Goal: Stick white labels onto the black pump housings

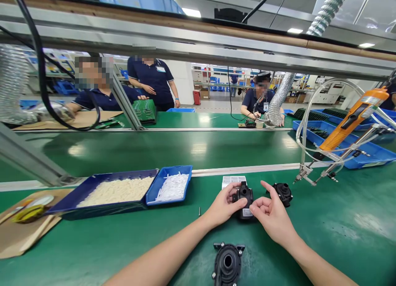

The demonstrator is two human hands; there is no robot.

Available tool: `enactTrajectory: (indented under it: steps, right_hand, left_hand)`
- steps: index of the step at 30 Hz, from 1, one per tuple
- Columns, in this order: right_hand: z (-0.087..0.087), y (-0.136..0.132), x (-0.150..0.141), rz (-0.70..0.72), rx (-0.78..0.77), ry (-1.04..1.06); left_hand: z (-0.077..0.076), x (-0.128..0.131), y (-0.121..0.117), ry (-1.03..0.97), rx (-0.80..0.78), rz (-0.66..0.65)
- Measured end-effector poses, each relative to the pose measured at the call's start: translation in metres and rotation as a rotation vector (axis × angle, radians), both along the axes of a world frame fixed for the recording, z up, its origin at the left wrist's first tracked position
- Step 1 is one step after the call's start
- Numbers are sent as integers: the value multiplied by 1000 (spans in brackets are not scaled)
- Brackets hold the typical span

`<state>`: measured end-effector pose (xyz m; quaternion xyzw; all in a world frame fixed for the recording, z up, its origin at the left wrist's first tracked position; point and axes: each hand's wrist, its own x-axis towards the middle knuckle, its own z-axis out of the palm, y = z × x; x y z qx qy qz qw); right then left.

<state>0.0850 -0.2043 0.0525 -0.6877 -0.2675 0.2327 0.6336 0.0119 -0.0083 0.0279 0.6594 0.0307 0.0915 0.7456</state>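
A small black water pump (244,201) with a white label (247,212) on its near side is in my left hand (224,205), thumb across the front and fingers behind. My right hand (272,216) is at the pump's right side, its thumb and bent fingers pinched at the label's edge and its index finger stretched upward. Just beyond the right hand lies a second black pump (282,193). Closer to me, a third pump (228,263) rests on the green table, port facing up. Behind the held pump is a white sheet of labels (234,180).
A lone screw (199,212) lies left of my hands. Farther left are a dark blue tray (102,210) of cream pieces and a blue tray (167,202) of white strips. An orange electric screwdriver (352,119) hangs at right. Several co-workers are across the bench.
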Motion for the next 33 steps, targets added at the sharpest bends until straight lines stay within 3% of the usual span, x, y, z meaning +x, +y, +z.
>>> enactTrajectory:
  steps: [17,24,30,33]
  right_hand:
    - [4,-1,-9,-38,-56,-129]
    - [2,-5,-2,-72,-277,-490]
    - [-2,0,3,64,-448,-612]
    - [-4,10,-6,-8,-591,-793]
  left_hand:
    - [-2,0,0,-29,0,1]
    - [-2,0,0,-6,8,25]
    - [1,-2,-1,-34,44,41]
    - [-1,-6,-5,-35,68,48]
